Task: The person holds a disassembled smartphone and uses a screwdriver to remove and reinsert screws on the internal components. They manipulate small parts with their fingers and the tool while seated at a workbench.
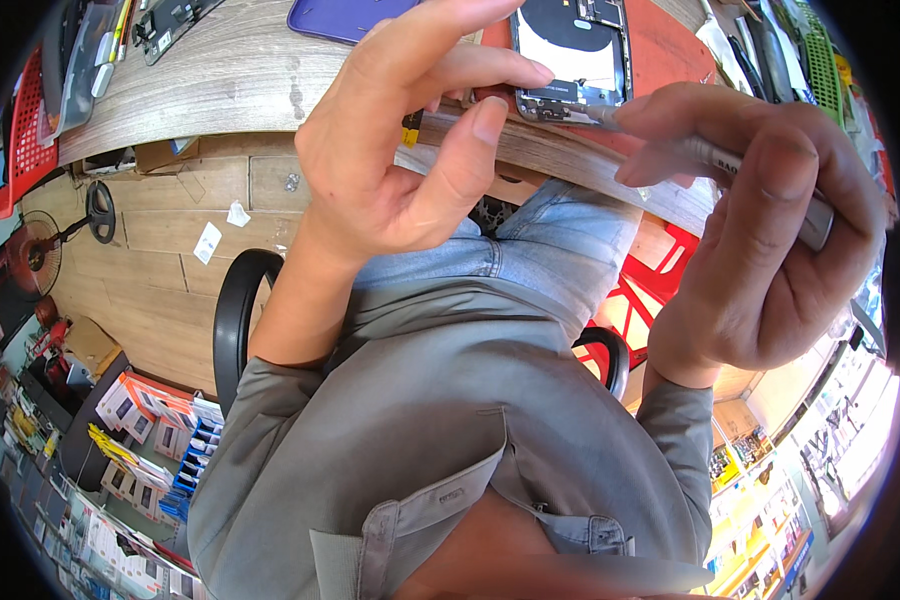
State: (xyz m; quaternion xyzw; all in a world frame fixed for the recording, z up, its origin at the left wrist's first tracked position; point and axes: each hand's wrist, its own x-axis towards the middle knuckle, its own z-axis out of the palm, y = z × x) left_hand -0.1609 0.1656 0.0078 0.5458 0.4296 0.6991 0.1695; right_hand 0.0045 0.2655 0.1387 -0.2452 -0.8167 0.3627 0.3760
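Observation:
An opened smartphone [577, 62] lies on a red-orange mat [660, 45] near the desk's front edge, its inside bared: black parts, a white panel and small metal pieces. Over the phone's left side reaches my left hand [400, 150], fingers spread, one fingertip above the phone's lower part; whether it touches cannot be made out. My right hand [760, 220] is closed round a slim silver hand tool [712, 158], whose blurred tip points at the phone's lower right corner. Its exact kind is partly hidden by my fingers.
A purple tray-like piece [335, 18] and a dark phone part [170, 28] lie on the wood-grain desk [230, 90]. Red [30, 130] and green baskets [820, 65] stand at the sides, with tools by the green one. Chair armrests [238, 320] flank me; a fan [35, 255] stands left.

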